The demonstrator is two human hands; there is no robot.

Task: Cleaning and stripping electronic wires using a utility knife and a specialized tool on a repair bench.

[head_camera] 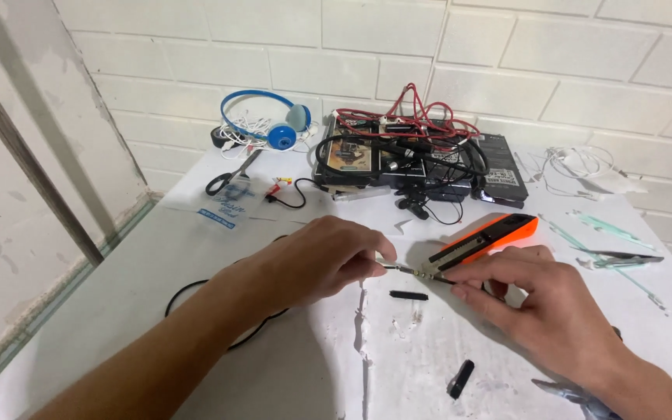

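Note:
My left hand (316, 260) pinches a small metal plug (402, 269) at the end of a black cable (196, 289) that loops off to the left. My right hand (542, 307) holds the same small metal part from the other side, fingertips meeting at the table's middle. Just behind the right fingers lies an orange and black tool (491, 237). A short black sleeve (408, 295) lies on the white table (398, 350) below the fingertips, and another black piece (460, 379) sits nearer to me.
At the back stand blue headphones (270, 124), scissors (231, 177), a plastic bag (231, 204), and a black box piled with red and black wires (406, 144). White cables (581, 165), green swabs (612, 225) and tweezers (624, 257) lie at the right. A brick wall stands behind.

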